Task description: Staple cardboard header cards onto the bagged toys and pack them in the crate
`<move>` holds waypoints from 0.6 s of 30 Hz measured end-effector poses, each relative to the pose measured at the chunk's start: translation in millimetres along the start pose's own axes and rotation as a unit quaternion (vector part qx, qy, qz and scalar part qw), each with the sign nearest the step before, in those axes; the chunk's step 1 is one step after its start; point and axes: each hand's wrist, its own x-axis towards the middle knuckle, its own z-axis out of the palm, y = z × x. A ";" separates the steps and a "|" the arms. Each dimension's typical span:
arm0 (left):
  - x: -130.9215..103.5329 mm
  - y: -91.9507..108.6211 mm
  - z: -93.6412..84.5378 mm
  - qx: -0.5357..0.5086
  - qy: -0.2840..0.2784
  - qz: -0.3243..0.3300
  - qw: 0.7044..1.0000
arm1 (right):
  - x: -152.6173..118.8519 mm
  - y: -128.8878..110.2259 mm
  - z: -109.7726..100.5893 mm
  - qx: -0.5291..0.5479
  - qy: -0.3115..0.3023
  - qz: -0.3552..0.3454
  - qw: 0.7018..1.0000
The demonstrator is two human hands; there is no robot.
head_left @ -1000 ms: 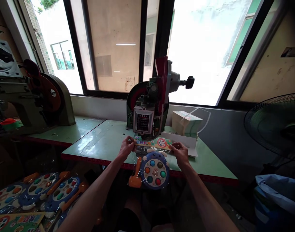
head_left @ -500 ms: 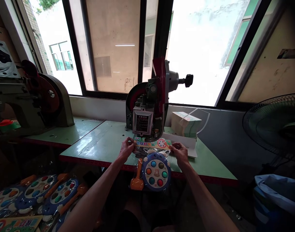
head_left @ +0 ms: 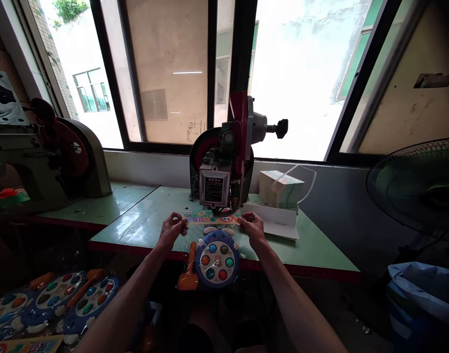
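The left hand [head_left: 172, 230] pinches the left end of a printed card [head_left: 202, 219], thumb and forefinger brought together on it and the other fingers curled loosely in. The right hand [head_left: 253, 228] grips the card's right end the same way, thumb against bent fingers. Between them the card stretches level, its upper edge under the head of the machine [head_left: 224, 137]; whether the machine touches it cannot be told.

Below the card hangs clear plastic with a round blue toy [head_left: 217, 262] in it, coloured buttons facing the person, and an orange hammer [head_left: 188, 280] just beside the toy on the left. Both are at the near edge of the green table [head_left: 136, 220], untouched by any finger. Right of the right hand lies a white tray [head_left: 277, 226], with a stack of cards [head_left: 283, 189] behind it.
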 end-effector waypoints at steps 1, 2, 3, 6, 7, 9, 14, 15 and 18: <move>-0.5 1.1 -2.3 0.001 0.002 -0.001 1.000 | 0.3 1.2 2.5 0.002 -0.003 0.002 1.000; -1.0 1.9 -3.9 0.002 0.003 -0.003 1.000 | 0.5 2.2 4.1 0.004 -0.006 0.003 1.000; -1.4 2.4 -5.0 0.001 0.005 -0.004 1.000 | 0.9 3.1 5.0 0.005 -0.009 0.004 1.000; -1.9 3.2 -6.1 -0.004 0.008 -0.011 1.000 | 1.9 4.7 5.3 0.008 -0.012 0.006 1.000; -1.9 3.1 -6.3 -0.007 0.010 -0.015 1.000 | 2.1 5.1 5.2 0.009 -0.011 0.006 1.000; -2.0 2.5 -7.1 -0.015 0.015 -0.024 0.999 | 1.9 5.8 5.4 0.013 -0.007 0.006 1.000; -9.7 -2.6 -3.4 -0.054 0.032 -0.073 0.995 | -0.2 8.7 9.8 0.035 0.019 0.015 0.999; -12.9 -3.9 -0.1 -0.062 0.025 -0.089 0.994 | 0.0 9.5 10.9 0.040 0.026 0.019 0.999; -21.9 -6.1 14.0 -0.076 -0.025 -0.146 0.986 | 1.7 10.6 13.4 0.054 0.040 0.034 0.997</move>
